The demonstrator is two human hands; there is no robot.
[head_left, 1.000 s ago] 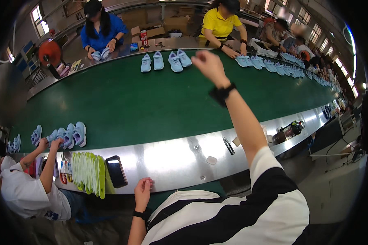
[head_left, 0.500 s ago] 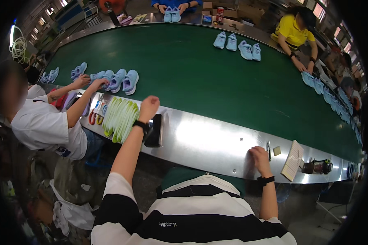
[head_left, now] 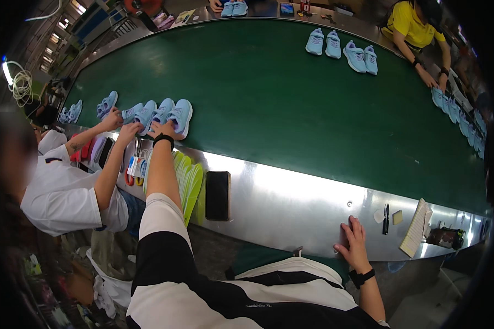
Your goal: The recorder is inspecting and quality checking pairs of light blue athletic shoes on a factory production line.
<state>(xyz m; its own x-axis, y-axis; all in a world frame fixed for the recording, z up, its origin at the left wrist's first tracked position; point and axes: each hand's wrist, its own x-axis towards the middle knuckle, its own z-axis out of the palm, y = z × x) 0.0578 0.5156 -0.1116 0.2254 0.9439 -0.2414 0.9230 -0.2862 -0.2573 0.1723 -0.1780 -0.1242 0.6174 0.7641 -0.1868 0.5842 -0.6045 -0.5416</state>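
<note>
Blue shoes (head_left: 181, 114) up-left of the phone (head_left: 218, 196) have just met our left hand (head_left: 162, 130), grip unclear. Right of the phone, our right hand (head_left: 353, 245) has fingers apart.

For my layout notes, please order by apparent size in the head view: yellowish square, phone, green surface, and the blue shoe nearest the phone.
1. Green surface
2. Phone and blue shoe, unranked: they look close, and the left hand partly covers the shoe.
3. Yellowish square
</note>
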